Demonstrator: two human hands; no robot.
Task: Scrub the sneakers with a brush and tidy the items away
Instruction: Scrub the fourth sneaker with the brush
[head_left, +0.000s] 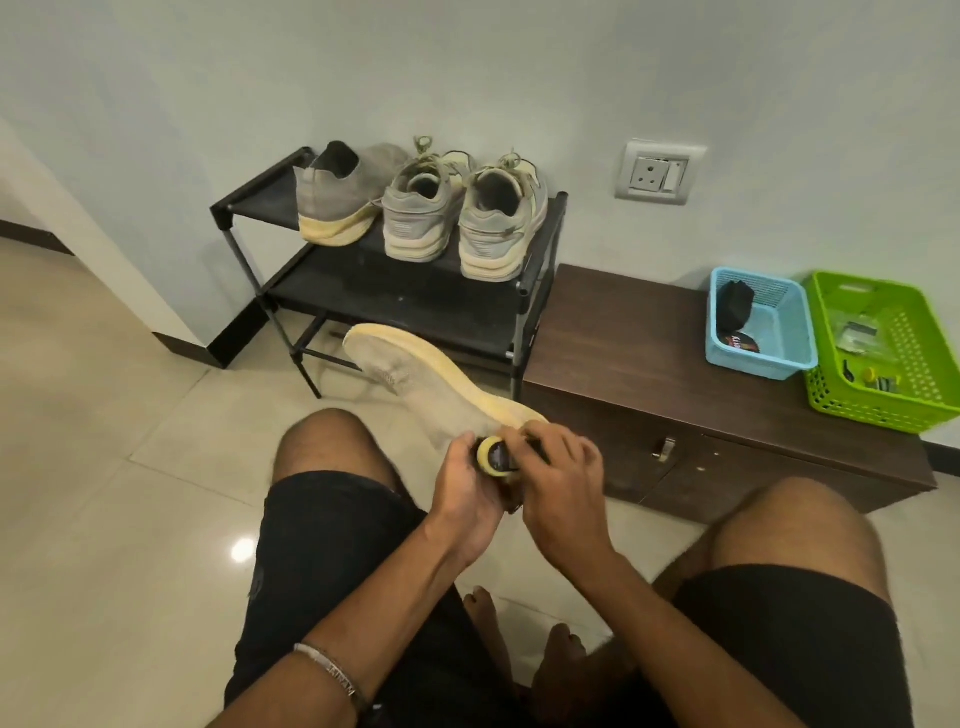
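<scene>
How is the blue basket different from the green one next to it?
The blue basket is smaller than the green basket and sits nearer the shoe rack. The blue basket holds a black object and a round tin; the green basket holds small mixed bits, too small to name. Both are perforated plastic and rest side by side on the brown cabinet.

Nothing can be read with certainty. The bracelet (332, 673) on the wrist below the left hand (464, 493) carries engraved letters too small to make out. The round tin (742, 343) in the blue basket (795, 358), far right of the right hand (563, 480), shows red lettering, blurred.
</scene>
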